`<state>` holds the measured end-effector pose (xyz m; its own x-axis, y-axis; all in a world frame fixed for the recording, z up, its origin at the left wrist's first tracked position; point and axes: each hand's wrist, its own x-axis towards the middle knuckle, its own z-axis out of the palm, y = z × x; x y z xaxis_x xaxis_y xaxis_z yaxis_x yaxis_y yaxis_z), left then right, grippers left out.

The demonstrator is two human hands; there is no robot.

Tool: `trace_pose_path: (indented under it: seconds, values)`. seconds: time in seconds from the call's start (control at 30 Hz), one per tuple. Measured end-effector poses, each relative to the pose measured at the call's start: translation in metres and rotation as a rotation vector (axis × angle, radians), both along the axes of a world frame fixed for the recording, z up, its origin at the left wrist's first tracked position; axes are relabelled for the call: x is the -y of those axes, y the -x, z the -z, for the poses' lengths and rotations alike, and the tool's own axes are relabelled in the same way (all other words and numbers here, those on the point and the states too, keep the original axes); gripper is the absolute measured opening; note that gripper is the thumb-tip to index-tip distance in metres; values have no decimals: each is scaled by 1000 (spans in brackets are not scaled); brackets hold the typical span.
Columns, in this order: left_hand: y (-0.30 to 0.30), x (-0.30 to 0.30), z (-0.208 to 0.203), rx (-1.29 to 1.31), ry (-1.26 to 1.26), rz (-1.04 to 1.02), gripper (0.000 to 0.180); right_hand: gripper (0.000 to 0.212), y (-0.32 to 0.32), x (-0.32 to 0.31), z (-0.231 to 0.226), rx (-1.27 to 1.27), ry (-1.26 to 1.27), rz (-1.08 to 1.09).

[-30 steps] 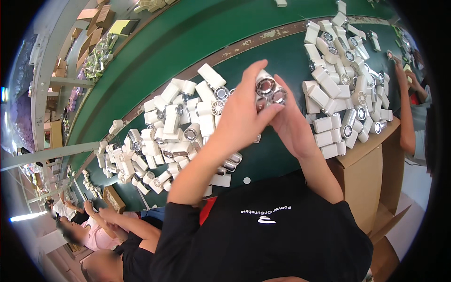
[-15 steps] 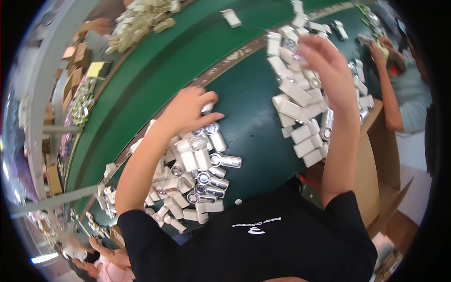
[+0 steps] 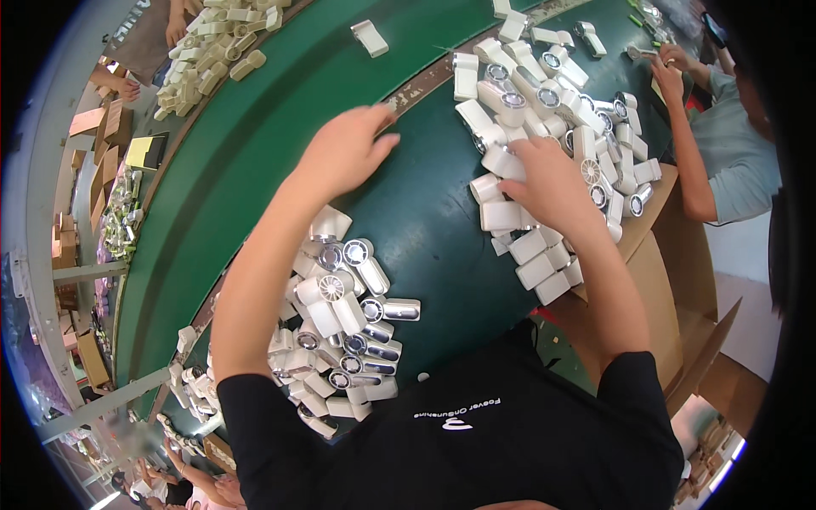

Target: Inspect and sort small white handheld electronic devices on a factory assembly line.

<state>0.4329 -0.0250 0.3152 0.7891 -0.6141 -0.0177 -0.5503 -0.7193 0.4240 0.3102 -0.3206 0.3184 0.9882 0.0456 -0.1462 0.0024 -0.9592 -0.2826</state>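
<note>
Small white handheld fans with round silver grilles lie in two heaps on the dark green work surface. My left hand is raised past the far end of the left heap of fans. Its thumb stands apart from the fingers, and nothing shows in it. At the right heap, my right hand has its fingers and thumb around the end of a white handheld fan. The palm side is hidden. More fans lie side by side at the near end of that heap.
A green conveyor belt curves past the far side, with a single fan on it. Beyond lies a pile of cream-coloured parts. A cardboard box stands at right, near a co-worker's arm.
My right hand has come down from above the right heap onto a fan there. My left hand has moved up and away from the left heap, leaving its fans behind.
</note>
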Motion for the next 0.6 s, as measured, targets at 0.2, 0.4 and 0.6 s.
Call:
trace_pose_path:
  seconds: [0.2,0.4,0.6]
  values:
    - [-112,40,47,907,-313,34,58,54,20,37,-7,205,-731,166]
    - [-180,35,76,-39,-175,-497,68,68,44,20,-15,26,-1526,472]
    - [-143,30,92,389,4,-465,28,68,39,-5,-21,7,-1705,380]
